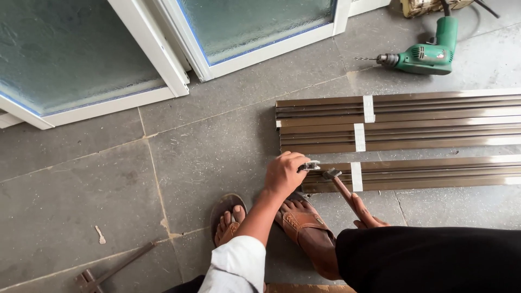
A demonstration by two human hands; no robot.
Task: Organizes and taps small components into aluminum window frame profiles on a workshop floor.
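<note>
My left hand (285,173) pinches a small metal piece (310,165) against the left end of the nearest bronze aluminium profile (434,173). My right hand (370,220), mostly hidden behind my black-trousered knee, grips the wooden handle of a hammer (343,192). The hammer's metal head sits just right of the small piece, on the profile's end. Two more bundles of bronze profiles (423,122), banded with white tape, lie parallel behind it on the grey tiled floor.
A green electric drill (426,54) lies at the top right. White-framed frosted glass panels (163,59) stand along the top left. My feet in brown sandals (301,222) rest below the profile's end. A metal bar tool (108,268) lies at the bottom left.
</note>
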